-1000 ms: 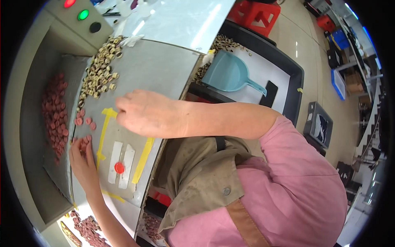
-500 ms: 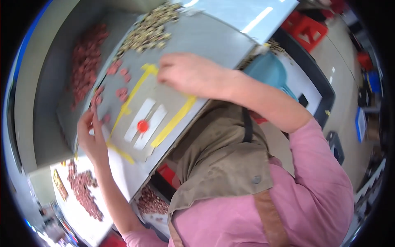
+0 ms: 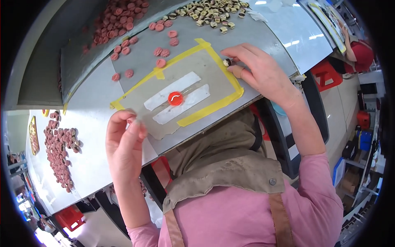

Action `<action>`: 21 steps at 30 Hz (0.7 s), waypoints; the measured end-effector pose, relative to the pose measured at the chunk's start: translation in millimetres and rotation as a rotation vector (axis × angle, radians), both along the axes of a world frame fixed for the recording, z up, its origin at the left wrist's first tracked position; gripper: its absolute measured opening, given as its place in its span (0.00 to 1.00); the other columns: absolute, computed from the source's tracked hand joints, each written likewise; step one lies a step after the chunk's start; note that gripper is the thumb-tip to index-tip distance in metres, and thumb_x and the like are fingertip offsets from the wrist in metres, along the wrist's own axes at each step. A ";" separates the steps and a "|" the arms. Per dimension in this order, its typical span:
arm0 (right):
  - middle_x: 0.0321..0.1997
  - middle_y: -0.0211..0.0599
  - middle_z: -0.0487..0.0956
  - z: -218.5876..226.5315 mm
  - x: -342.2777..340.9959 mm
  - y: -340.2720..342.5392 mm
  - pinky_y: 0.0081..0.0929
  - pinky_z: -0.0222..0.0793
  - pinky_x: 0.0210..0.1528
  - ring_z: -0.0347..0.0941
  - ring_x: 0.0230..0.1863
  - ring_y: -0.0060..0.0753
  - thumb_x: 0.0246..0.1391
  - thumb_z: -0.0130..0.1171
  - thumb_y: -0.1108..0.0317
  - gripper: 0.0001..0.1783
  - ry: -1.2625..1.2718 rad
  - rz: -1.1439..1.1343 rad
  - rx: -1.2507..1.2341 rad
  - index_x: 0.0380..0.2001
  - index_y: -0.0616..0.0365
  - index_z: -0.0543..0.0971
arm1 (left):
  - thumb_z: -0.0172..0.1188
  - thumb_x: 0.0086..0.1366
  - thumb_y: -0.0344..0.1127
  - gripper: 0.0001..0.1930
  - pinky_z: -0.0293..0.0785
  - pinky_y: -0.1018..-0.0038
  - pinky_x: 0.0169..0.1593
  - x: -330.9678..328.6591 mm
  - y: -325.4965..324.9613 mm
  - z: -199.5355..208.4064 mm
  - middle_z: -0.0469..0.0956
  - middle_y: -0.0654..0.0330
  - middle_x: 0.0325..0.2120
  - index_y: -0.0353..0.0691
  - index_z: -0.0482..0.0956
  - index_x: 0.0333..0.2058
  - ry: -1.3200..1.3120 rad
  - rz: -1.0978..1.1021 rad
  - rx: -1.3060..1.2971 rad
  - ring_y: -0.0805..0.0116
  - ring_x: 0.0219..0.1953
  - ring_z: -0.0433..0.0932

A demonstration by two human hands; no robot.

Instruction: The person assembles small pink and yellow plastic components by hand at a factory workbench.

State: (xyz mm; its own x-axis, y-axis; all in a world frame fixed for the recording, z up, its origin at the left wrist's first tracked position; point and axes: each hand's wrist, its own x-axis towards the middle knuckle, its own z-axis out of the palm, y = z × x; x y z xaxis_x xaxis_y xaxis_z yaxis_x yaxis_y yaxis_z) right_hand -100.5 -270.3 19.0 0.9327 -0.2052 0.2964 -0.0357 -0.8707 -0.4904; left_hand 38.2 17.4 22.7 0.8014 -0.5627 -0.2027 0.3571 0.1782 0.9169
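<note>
Between the thumb and forefinger of my right hand (image 3: 257, 70) is a small cream-and-dark piece (image 3: 227, 62), held over the right end of a mat outlined in yellow tape (image 3: 210, 117). My left hand (image 3: 125, 144) is raised by the mat's left end, its fingertips pinched together. A bit of pink shows there, apparently a small pink piece (image 3: 131, 120) mostly hidden by the fingers. On the mat lie two white strips (image 3: 183, 103), and a round red disc (image 3: 175, 99) sits across them. Loose pink ridged round pieces (image 3: 161, 63) are scattered beyond the mat's far edge.
A heap of pink pieces (image 3: 119, 20) lies in a grey bin at the far left, and cream-and-dark pieces (image 3: 210, 12) are heaped at the back. More pieces (image 3: 59, 156) spread over the table's left. A red stool (image 3: 327, 76) and another person (image 3: 362, 55) are at right.
My left hand has drawn back from the pink pieces toward me. My right hand has moved right, and the cream-and-dark piece in it now shows. The whole view has turned and shifted.
</note>
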 end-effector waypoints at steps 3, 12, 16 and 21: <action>0.39 0.38 0.74 0.7 3.7 1.0 0.30 0.70 0.42 0.74 0.40 0.35 0.54 0.56 0.72 0.12 0.028 0.003 -0.134 0.42 0.59 0.75 | 0.58 0.63 0.26 0.10 0.66 0.81 0.36 -5.7 -8.1 -6.6 0.72 0.64 0.33 0.37 0.72 0.43 0.036 -0.107 -0.109 0.77 0.31 0.69; 0.36 0.38 0.74 11.5 5.4 7.4 0.26 0.70 0.39 0.74 0.36 0.33 0.52 0.57 0.73 0.10 0.140 -0.091 0.083 0.39 0.61 0.76 | 0.53 0.68 0.31 0.15 0.69 0.80 0.42 -13.2 -9.6 -11.7 0.75 0.61 0.39 0.33 0.71 0.51 0.150 -0.094 -0.189 0.76 0.37 0.73; 0.37 0.38 0.75 17.9 1.1 15.3 0.26 0.70 0.38 0.74 0.36 0.33 0.52 0.58 0.72 0.11 0.189 -0.137 -0.002 0.40 0.62 0.76 | 0.46 0.71 0.34 0.20 0.73 0.78 0.49 -9.7 -11.8 -13.6 0.74 0.54 0.48 0.30 0.65 0.57 0.243 -0.095 -0.250 0.72 0.43 0.76; 0.37 0.39 0.75 17.8 4.7 19.1 0.27 0.69 0.39 0.73 0.35 0.33 0.53 0.55 0.74 0.11 0.215 -0.146 -0.043 0.41 0.63 0.76 | 0.48 0.71 0.36 0.20 0.71 0.78 0.48 -7.8 -3.2 -22.2 0.74 0.59 0.46 0.32 0.66 0.57 0.263 -0.172 -0.343 0.72 0.45 0.75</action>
State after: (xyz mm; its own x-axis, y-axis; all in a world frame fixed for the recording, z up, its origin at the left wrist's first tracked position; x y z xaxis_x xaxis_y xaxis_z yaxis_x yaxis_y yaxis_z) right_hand -95.8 -251.2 36.7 0.9367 -0.3339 0.1059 -0.2619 -0.8684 -0.4210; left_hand 30.4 14.2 0.5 0.6373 -0.7527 -0.1653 0.6202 0.3737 0.6897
